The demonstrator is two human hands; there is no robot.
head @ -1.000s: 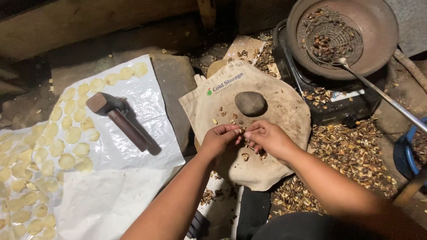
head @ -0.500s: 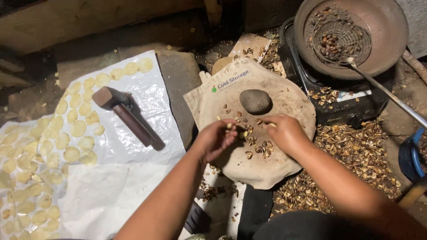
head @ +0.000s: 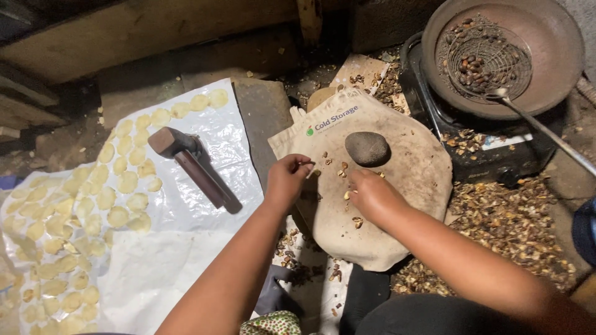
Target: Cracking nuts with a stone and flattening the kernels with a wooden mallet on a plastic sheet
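A simple home workplace for making food by hand is shown, set low on the floor (head: 267,105). A big round pan (head: 546,56) is seen on a small black stove (head: 490,161), and a wire scoop (head: 487,59) full of dark roasted nuts is laid in it. Heaps of broken shells (head: 509,229) are spread on the ground beside the stove. A smooth grey stone (head: 367,148) is kept on a worn cloth bag (head: 403,205) for a work mat. Many pale flat pieces (head: 127,182) are laid out in rows on white plastic sheets (head: 205,205), with a hammer (head: 192,164) lying there too.
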